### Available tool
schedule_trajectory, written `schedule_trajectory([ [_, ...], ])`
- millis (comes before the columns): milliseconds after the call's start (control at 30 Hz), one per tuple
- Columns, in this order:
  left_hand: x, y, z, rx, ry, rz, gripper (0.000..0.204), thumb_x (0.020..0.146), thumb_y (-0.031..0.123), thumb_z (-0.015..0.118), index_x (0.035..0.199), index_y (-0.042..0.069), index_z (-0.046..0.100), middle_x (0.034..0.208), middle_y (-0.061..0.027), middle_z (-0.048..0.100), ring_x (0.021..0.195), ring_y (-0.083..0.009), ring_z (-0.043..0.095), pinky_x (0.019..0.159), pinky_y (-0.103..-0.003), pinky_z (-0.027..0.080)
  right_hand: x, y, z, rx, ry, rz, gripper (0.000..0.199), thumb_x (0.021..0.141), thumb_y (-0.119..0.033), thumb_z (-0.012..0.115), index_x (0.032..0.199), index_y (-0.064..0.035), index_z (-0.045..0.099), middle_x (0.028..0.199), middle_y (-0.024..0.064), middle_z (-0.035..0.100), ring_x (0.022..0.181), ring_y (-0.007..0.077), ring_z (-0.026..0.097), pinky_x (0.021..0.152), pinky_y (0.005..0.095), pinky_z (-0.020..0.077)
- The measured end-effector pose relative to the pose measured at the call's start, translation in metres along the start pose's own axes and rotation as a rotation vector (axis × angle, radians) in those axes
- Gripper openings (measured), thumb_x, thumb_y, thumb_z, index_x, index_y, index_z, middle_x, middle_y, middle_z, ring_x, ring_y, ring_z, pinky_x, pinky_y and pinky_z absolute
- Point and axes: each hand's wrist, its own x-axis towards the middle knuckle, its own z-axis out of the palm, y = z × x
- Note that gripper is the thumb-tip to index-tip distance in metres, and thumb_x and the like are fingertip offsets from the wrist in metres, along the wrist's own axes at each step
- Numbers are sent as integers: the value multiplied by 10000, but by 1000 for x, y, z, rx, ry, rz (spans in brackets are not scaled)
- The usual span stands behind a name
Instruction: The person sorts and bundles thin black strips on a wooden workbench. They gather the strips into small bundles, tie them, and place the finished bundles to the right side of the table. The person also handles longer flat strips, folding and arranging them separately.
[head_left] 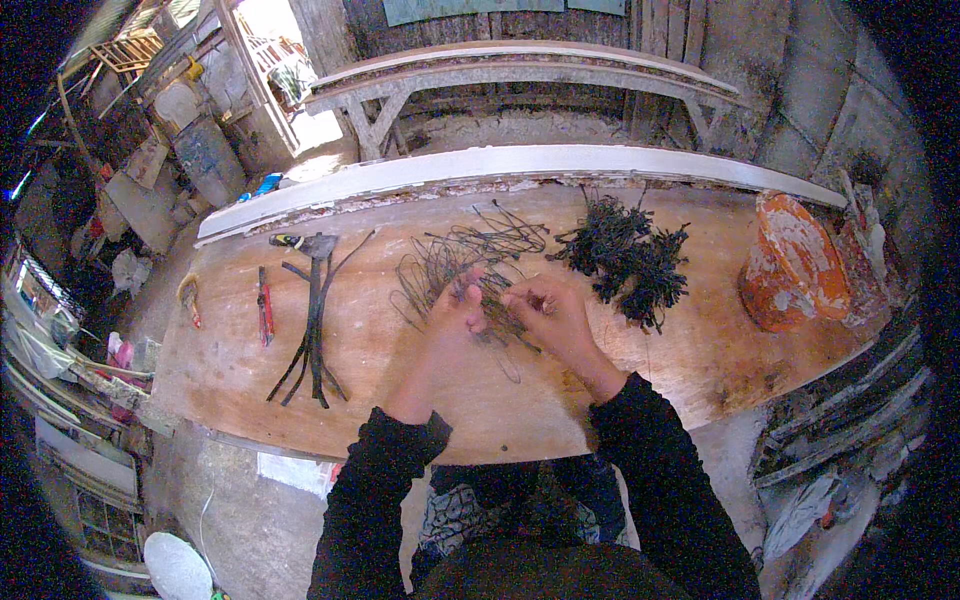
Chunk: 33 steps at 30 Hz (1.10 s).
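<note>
Thin dark wire point(420, 270) lies in a loose, looped tangle on the wooden tabletop, around and beyond my hands. My left hand point(458, 305) is closed over the tangle, its fingers curled on strands of wire. Close beside it, my right hand point(550, 312) pinches with thumb and forefinger at the wire; the exact strand is too fine to make out. Right of the tangle sits a heap of black knotted bundles point(625, 255). Several long black strips point(316, 340) lie to the left, under the flat head of a yellow-and-black-handled tool point(305, 243).
Red-handled pliers point(265, 310) and a curved tan-handled tool point(190, 298) lie at the left. An orange bucket smeared white point(795, 265) lies at the right. A long white board point(500, 165) runs along the far edge; behind it stands a bench point(530, 68).
</note>
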Motion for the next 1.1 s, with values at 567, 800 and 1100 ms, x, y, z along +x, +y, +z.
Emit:
schedule_trajectory([
  [567,2,18,-6,-23,93,176,240,848,301,453,857,66,500,674,1,456,672,-143,479,698,-273,417,3,16,-7,-679,-131,-26,169,668,-195,631,813,-111,614,749,95,577,700,263,562,598,355,433],
  [800,4,22,-16,-142,-10,131,219,852,277,445,886,66,489,653,2,434,677,-151,485,736,-334,436,3,14,-3,-645,-191,90,176,625,-216,660,744,-95,611,709,96,579,691,268,564,602,363,429],
  [1100,3,12,-7,-97,49,86,235,842,257,476,945,47,486,609,34,387,578,-91,407,573,-254,393,11,19,-15,-149,14,59,100,705,-137,627,696,-51,578,605,6,541,539,81,478,521,223,389],
])
